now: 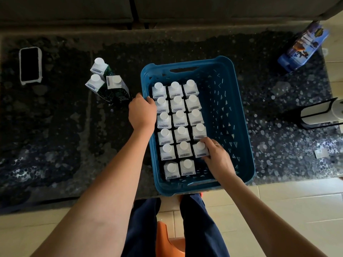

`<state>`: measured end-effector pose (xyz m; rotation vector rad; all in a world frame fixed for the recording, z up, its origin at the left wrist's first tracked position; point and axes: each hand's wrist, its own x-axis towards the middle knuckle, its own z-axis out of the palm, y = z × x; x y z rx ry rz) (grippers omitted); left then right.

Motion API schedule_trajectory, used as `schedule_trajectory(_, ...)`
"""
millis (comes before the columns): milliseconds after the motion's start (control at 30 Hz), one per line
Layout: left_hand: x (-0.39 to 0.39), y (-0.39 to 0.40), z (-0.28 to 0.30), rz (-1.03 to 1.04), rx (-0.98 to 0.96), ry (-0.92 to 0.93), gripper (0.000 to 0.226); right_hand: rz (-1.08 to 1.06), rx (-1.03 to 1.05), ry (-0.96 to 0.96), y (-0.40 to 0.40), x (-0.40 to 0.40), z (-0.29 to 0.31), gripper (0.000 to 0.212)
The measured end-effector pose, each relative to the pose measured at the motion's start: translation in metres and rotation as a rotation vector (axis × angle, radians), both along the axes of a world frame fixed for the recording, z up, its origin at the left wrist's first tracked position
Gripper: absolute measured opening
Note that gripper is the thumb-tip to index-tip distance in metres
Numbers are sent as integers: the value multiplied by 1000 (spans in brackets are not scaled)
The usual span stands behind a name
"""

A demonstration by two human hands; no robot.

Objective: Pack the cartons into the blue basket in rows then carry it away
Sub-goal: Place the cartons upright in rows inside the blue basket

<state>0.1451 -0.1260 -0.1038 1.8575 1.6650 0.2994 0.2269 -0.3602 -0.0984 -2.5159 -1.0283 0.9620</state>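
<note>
Seventeen cartons (179, 119) stand in rows because the left hand (142, 113) grips the blue basket (239, 115) steady, while the right hand's (218, 157) fingers (205, 141) pinch the newest carton (200, 149) into line.

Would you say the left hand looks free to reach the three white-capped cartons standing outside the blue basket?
Probably yes: the left hand rests on the blue plastic basket's rim, holding no carton, and the three white-capped cartons stand just beyond it with nothing between.

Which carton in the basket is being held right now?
The white-capped carton in the third column, fifth row back, gripped by the right hand; no hand touches the others.
</note>
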Motion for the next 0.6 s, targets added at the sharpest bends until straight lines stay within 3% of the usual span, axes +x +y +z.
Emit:
schedule_trajectory(233,-1,0,1,-1,-2,-9,27,-89,-82,86,-5,5,-2,67)
schedule_trajectory(333,0,0,1,3,-3,-4,26,-417,-10,275,-2,16,-2,53)
schedule_trajectory(433,0,0,1,3,-4,-8,27,-696,35,330,17,27,-2,37)
schedule_trajectory(600,0,0,2,4,-9,-10,27,-659,-79,522,46,28,-10,57)
